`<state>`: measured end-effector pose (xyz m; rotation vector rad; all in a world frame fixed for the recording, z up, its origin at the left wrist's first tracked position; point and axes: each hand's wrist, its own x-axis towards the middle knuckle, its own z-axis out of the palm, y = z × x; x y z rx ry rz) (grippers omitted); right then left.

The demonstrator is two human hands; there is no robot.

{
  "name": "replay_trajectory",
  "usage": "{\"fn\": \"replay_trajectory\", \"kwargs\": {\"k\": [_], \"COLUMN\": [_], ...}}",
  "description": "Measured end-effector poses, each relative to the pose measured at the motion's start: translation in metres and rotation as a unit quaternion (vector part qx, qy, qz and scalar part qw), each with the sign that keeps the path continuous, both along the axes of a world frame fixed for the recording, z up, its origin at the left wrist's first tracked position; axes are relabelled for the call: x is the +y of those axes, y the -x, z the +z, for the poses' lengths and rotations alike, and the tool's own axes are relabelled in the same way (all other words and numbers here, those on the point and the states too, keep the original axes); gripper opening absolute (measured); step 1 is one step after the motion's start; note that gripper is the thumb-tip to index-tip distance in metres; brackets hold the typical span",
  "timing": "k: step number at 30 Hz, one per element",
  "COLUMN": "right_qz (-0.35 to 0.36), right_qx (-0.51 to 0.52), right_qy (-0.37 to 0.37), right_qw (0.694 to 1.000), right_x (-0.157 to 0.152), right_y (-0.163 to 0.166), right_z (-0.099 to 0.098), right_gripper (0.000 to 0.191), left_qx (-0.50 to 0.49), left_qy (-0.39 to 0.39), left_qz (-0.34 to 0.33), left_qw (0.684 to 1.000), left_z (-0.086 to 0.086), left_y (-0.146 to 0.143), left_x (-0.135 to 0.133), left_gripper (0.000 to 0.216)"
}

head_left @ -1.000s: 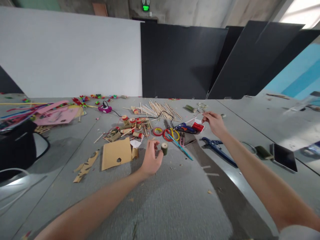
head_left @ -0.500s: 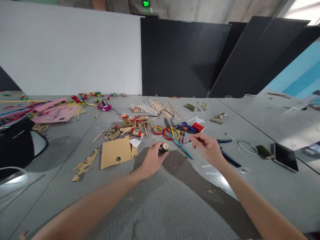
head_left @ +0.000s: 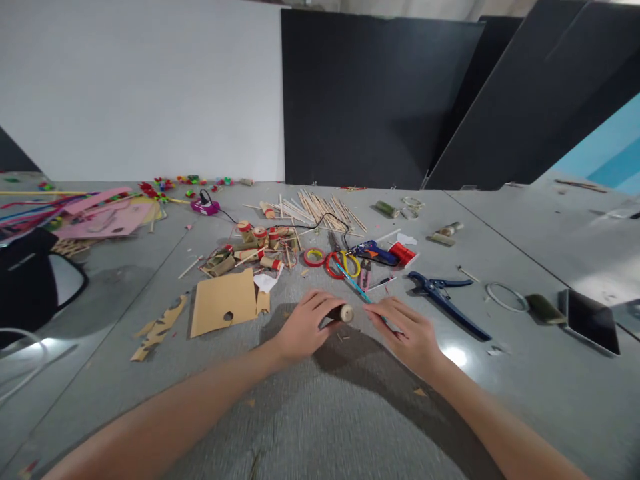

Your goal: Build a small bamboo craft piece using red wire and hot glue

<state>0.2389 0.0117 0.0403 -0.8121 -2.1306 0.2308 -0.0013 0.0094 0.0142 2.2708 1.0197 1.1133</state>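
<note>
My left hand [head_left: 304, 327] is closed around a short green bamboo piece [head_left: 342, 313] whose pale cut end points right. My right hand [head_left: 407, 332] is just to the right of it, fingers pinched together near that cut end; what they hold is too thin to make out. Both hands are low over the grey table [head_left: 350, 413]. Right behind them lie a thin blue stick [head_left: 353, 283], red and yellow tape rings [head_left: 336, 265] and a red spool [head_left: 403, 253].
A cardboard sheet [head_left: 223, 304] lies left of my hands, with bamboo pieces [head_left: 257, 248] and wooden sticks [head_left: 320, 212] behind. Blue pliers [head_left: 447, 300] lie at the right, a dark tablet [head_left: 593, 321] further right. Pink paper [head_left: 103, 220] sits far left. Black panels stand behind the table.
My right hand came back from the red spool at the far side to the bamboo piece. My left hand tipped the piece from upright to lying sideways. The camera tilted down.
</note>
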Motion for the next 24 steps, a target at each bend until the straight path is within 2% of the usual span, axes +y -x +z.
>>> {"fn": "replay_trajectory", "kwargs": {"k": [5, 10, 12, 14, 18, 24], "right_qz": [-0.037, -0.111, -0.093, -0.045, 0.037, 0.030], "right_qx": [-0.065, -0.133, -0.179, -0.222, -0.257, -0.266], "right_qy": [0.019, 0.002, 0.021, 0.067, 0.149, 0.139], "right_qw": [0.997, 0.985, 0.979, 0.972, 0.954, 0.953], "right_x": [0.010, 0.046, 0.058, 0.066, 0.068, 0.068], "right_y": [-0.010, -0.054, -0.072, -0.082, -0.078, -0.065], "right_z": [0.007, 0.023, 0.025, 0.024, 0.017, 0.006], "right_gripper": [0.030, 0.030, 0.027, 0.023, 0.014, 0.017], "left_qx": [-0.008, -0.021, -0.020, -0.018, -0.016, -0.017], "left_qy": [0.009, 0.019, 0.023, 0.028, 0.033, 0.030], "left_qz": [0.012, 0.029, 0.033, 0.037, 0.042, 0.054], "left_qw": [1.000, 0.999, 0.999, 0.999, 0.998, 0.998], "left_z": [-0.001, -0.002, -0.001, -0.001, -0.001, -0.002], "left_y": [0.000, 0.001, 0.001, 0.001, 0.000, 0.000], "left_x": [0.001, 0.002, 0.001, 0.001, 0.001, 0.001], "left_gripper": [0.030, 0.031, 0.030, 0.029, 0.027, 0.029]}}
